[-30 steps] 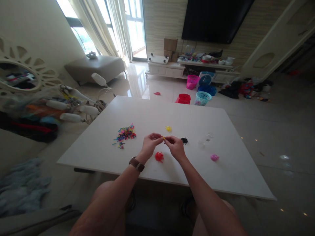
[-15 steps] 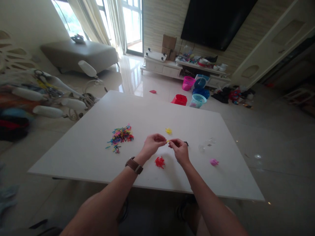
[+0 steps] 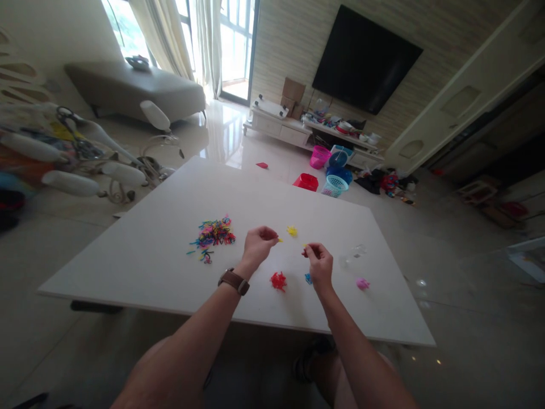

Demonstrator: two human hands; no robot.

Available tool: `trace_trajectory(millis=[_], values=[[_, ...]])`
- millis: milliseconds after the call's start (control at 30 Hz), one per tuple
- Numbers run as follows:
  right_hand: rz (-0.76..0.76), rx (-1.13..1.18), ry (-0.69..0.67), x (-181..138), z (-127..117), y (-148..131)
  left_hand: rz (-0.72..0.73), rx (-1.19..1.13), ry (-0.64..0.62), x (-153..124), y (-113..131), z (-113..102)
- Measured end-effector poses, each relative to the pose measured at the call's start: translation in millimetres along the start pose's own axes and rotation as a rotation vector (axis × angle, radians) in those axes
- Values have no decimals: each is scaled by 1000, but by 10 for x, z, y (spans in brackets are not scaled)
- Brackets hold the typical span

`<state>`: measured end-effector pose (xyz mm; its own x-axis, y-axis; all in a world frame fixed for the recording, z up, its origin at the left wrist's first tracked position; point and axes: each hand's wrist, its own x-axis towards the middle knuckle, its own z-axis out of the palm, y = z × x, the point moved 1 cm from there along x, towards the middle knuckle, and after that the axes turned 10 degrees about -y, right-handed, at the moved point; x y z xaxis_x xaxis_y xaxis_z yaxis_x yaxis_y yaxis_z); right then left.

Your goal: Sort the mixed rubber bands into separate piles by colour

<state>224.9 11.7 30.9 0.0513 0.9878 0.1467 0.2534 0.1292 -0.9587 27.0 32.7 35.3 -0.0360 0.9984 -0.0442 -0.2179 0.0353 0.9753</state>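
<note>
I sit at the near edge of a white worktop [image 3: 140,255], a watch [image 3: 234,281] on a brown strap at my left wrist. Just inside that edge lies a red pile [image 3: 278,280]. To its right, a blue pile [image 3: 308,278] is partly hidden by my right hand [image 3: 320,262]; farther right, inside the worktop's right edge, is a pink pile [image 3: 363,283].

Above and beyond the red pile, my left hand [image 3: 256,247] and right hand are held apart. My left fingers pinch a yellow bit [image 3: 280,240], my right fingers a second yellow bit [image 3: 305,246]; I cannot tell whether the two join. Clear pieces [image 3: 358,250] lie beyond the red pile to the right. Well to its left spreads a multicoloured pile [image 3: 215,232], with a broad run of white surface on to the left corner. Straight past the red pile sits a yellow pile [image 3: 292,231], a wide white strip separating it from the far edge.

Over that edge, beyond the red pile and to the right, a red basket [image 3: 306,182] and a light-blue basket [image 3: 335,184] stand on the floor [image 3: 238,147]. Behind them, lettering on the cluttered TV stand [image 3: 272,128] is too small to read.
</note>
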Motion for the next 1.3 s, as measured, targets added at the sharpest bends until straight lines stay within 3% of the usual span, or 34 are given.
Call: trace_trajectory(millis=[100,333,567,767,967,1067,1167,1300], values=[[10,-93,35,56,-106,96,12,-41,9,34,10,-54],[134,-398,-95,553,-71,533,-3,-108,-16,32,19,8],[188,-466,-84,1208,142,766,-34,-135,-27,60,-37,14],[225,-455,-89,1493,156,810,-70,-174,-16,90,-64,-4],[211,-346,-205,1409,203,575,-125,-304,23,115,-86,-17],[195,-244,-384,1231,299,342,-119,-360,35,123,-103,-12],[162,1,-666,1003,369,95,-99,-375,38,109,-111,0],[77,105,-721,773,347,-140,-97,-384,55,79,-114,33]])
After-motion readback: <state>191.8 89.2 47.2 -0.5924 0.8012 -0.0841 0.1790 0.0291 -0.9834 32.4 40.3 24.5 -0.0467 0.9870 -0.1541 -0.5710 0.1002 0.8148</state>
